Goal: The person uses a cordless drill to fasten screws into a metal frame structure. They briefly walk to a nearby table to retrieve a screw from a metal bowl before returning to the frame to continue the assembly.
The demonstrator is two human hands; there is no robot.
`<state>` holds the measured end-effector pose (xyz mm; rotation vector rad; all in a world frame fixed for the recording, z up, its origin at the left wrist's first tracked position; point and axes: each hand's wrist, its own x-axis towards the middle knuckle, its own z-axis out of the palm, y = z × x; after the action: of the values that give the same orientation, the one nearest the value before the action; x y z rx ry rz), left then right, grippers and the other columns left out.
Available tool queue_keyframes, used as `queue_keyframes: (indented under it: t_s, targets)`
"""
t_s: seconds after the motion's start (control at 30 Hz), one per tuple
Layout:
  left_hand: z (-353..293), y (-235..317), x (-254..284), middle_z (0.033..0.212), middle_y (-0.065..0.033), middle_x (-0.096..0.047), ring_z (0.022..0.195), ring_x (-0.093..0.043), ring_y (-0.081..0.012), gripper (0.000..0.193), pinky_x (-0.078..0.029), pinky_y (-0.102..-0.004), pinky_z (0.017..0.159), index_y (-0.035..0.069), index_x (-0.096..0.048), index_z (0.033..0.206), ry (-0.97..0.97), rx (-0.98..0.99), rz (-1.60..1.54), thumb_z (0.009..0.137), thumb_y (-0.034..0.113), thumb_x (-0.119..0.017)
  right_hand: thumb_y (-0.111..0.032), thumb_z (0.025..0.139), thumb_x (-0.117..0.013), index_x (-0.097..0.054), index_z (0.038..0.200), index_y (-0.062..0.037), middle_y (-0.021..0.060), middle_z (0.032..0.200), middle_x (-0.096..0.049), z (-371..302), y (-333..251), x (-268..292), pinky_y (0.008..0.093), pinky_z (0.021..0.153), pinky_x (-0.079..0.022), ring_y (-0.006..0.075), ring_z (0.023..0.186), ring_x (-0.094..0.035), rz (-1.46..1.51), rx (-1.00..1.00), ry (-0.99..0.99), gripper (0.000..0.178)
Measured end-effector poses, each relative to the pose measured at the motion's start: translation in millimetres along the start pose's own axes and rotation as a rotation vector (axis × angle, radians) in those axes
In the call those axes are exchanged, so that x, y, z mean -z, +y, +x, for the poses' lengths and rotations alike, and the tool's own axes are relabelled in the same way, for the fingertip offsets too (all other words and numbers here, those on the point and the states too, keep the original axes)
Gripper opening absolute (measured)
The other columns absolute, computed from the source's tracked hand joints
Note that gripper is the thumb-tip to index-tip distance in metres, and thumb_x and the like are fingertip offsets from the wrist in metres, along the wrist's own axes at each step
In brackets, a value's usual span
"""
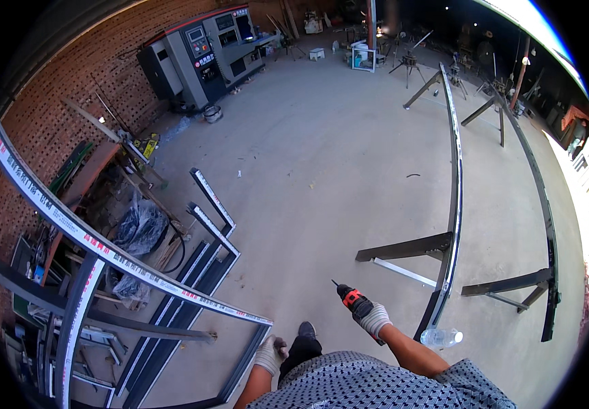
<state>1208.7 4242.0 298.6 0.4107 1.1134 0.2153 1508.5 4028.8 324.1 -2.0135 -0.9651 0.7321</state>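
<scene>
My right hand, in a pale work glove, is wrapped round a red and black cordless drill. The drill's thin bit points up and to the left, clear of any surface. My left hand, gloved too, is closed beside the near right corner of a large dark metal frame. Its fingers are curled; I cannot make out what is in them. A white protective strip with print runs along the frame's upper edge. The frame lies across a dark support bar to my left.
Angled dark profiles stand at the left, near plastic sheeting. Two long trestle rails stretch along the right. A clear plastic bottle is by the nearer rail. A grey machine stands against the brick wall.
</scene>
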Motion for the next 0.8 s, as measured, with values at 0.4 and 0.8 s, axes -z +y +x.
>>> queue_keyframes:
  t_s: [0.4,0.8]
  targets:
    - [216,307,-195,0.070,-0.0079,-0.063,0.051,-0.055,-0.0192,0.027,-0.045,-0.0350,0.050,0.011,-0.059,0.084,-0.047,0.037,0.111,0.097,0.034,-0.054,-0.022,0.082,-0.063,-0.070,0.099,-0.0093,0.0100,0.077,-0.070,104,88,47,0.0371,0.065,-0.053,0.0223,0.069,-0.068,-0.166,-1.025,0.216,0.023]
    - [368,423,-249,0.068,-0.0098,-0.061,0.051,-0.054,-0.0211,0.030,-0.044,-0.0372,0.049,0.009,-0.059,0.084,0.276,0.190,0.018,0.097,0.033,-0.046,-0.020,0.080,-0.068,-0.069,0.094,-0.0065,0.0079,0.072,-0.066,405,202,200,0.0355,0.056,-0.053,0.0188,0.060,-0.065,0.057,-1.197,0.251,0.020]
